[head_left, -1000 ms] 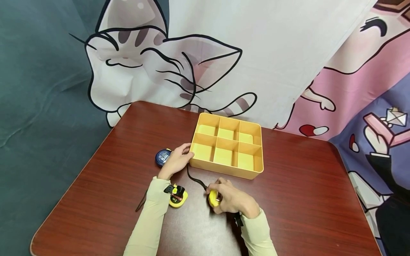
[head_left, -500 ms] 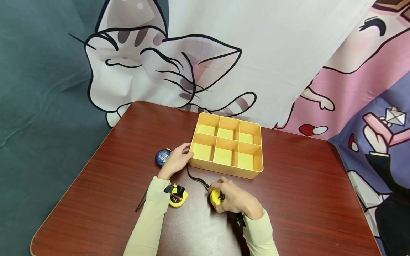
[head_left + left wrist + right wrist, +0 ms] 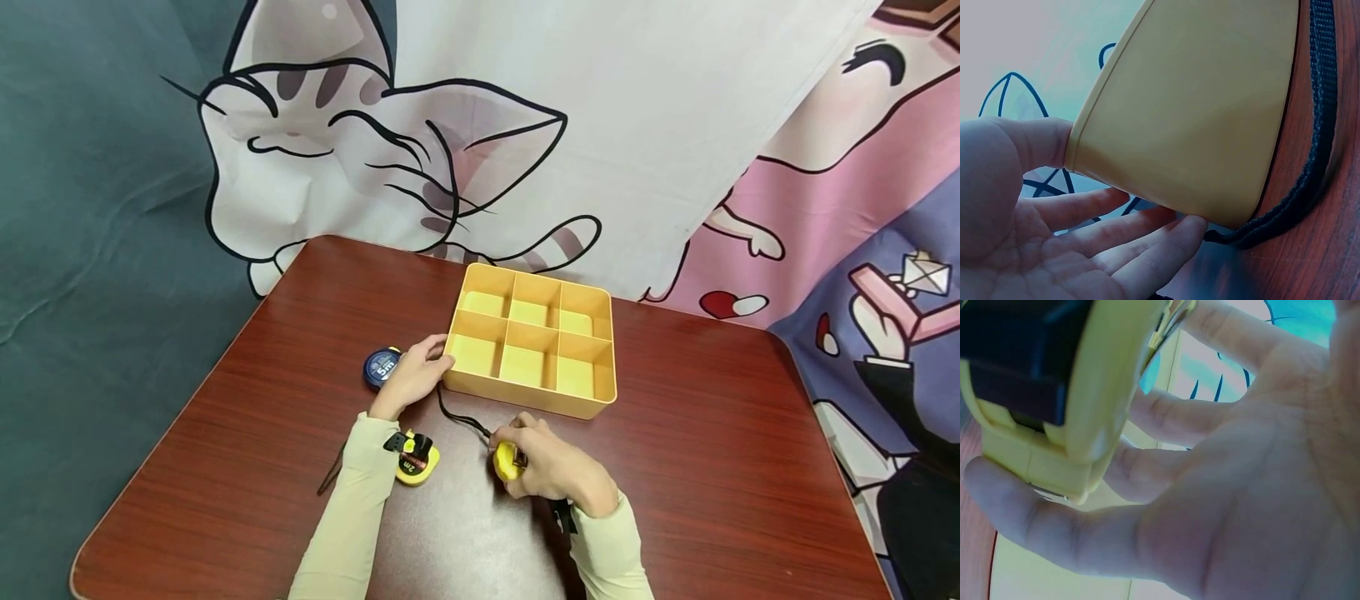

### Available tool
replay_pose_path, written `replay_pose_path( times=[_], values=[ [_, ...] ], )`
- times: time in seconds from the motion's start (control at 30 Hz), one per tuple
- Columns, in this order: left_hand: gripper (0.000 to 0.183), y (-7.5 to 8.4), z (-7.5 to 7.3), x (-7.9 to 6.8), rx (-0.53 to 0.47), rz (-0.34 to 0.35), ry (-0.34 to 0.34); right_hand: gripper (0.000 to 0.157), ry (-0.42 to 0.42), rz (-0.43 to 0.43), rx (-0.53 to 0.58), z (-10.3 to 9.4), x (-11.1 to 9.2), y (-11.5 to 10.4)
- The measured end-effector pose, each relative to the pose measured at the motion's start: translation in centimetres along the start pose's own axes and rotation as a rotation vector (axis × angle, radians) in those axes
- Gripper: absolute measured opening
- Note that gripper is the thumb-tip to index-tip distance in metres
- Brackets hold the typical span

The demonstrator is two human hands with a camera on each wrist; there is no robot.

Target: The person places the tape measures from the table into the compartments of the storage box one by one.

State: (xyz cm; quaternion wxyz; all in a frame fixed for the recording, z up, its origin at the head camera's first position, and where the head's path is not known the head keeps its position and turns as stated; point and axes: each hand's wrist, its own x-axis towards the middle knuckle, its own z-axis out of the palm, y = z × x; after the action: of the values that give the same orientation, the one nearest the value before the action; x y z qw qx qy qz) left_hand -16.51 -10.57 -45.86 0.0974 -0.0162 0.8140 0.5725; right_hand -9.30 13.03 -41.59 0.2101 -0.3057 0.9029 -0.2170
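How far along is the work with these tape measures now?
Little looks done: no tape measure lies inside the yellow box. In hand: the right hand holds a yellow tape measure, and the left hand touches the box's left side. Apparently remaining: the blue tape measure and the 2m tape measure, both on the table.

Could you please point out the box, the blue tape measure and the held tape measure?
Box (image 3: 521, 397), head view: outer front wall.
Blue tape measure (image 3: 382, 367), head view: printed face.
Held tape measure (image 3: 506, 461), head view: yellow casing.

Forward-down head view, close wrist views, yellow box in common
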Motion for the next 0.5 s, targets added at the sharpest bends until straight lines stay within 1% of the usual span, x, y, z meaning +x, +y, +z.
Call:
replay_pose_path(
  times=[0.17, 0.5],
  values=[
    [0.053, -0.05, 0.06, -0.05, 0.013, 0.011, 0.0, 0.054, 0.004, 0.012, -0.002, -0.1, -0.2, -0.15],
    [0.052, -0.15, -0.01, 0.05, 0.009, 0.019, 0.005, 0.055, 0.038, -0.017, 0.014, -0.56, -0.62, -0.36]
  ],
)
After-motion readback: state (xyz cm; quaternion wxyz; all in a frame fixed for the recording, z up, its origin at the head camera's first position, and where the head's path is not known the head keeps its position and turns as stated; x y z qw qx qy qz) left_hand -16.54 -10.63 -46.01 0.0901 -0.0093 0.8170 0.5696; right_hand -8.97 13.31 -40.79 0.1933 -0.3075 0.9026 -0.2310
